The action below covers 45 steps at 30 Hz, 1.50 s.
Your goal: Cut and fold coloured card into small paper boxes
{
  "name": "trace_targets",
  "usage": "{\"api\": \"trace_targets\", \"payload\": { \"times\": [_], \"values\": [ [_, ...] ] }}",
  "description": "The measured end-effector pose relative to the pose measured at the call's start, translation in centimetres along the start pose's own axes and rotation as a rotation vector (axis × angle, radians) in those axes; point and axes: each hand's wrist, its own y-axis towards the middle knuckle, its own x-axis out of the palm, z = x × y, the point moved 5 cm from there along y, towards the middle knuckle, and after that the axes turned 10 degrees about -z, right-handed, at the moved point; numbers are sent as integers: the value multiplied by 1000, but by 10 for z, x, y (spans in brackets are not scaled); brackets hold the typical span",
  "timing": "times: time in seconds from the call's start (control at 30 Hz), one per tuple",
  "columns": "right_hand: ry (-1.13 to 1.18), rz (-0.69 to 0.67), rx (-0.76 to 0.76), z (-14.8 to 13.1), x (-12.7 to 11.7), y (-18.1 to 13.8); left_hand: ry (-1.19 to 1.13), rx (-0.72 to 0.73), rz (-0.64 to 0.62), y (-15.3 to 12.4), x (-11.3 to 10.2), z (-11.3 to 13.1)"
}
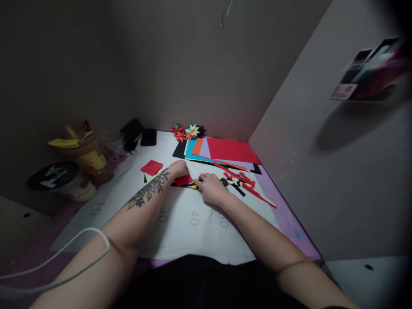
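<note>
A small red paper piece (pixel 183 180) lies on the white gridded sheet, with my left hand (pixel 179 169) closed at its upper left edge, the fingers curled down onto it. To the right, my right hand (pixel 210 189) is closed low over the sheet, fingertips at the red paper's right side. A black and yellow tool (pixel 224 182) shows past its knuckles, and a yellow bit shows by the fingertips; the hand hides the middle, so its kind is unclear. Left of my left wrist is a pile of red squares (pixel 152 167), with pale and black paper beneath.
Red, black and cream paper strips (pixel 247 184) lie scattered at the right. Coloured sheets (pixel 231 152) fan out behind, near several folded paper stars (pixel 189 131). At left stand a yellow pot (pixel 93 161), a clear cup (pixel 113 146) and a black-lidded tub (pixel 77 189). A white cable (pixel 104 240) crosses my left forearm.
</note>
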Motion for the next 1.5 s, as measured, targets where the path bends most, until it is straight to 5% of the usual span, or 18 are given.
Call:
{"api": "trace_targets", "payload": {
  "times": [0.23, 0.37, 0.57, 0.8, 1.03, 1.17, 1.33, 1.5],
  "values": [
    [124, 1, -133, -7, 0, -7, -56, 49, 1, -4, 2, -6],
    [334, 28, -233, 23, -3, -18, -53, 146, -18, -12, -4, -7],
    [709, 231, -160, 81, -12, -31, 245, 485, -158, -14, -12, 11],
    [834, 348, -39, 107, -8, -36, 388, 315, -398, -9, -19, 11],
    [803, 413, 16, 104, -15, -38, -141, 256, -342, -38, -41, -14],
    [767, 561, 75, 101, -24, -42, -747, 350, -183, -61, -47, -28],
    [540, 755, 103, 79, -40, -53, -1524, 352, 96, -73, -25, -36],
    [210, 861, 114, 55, -50, -63, -1741, 302, 115, -77, -9, -31]
  ]
}}
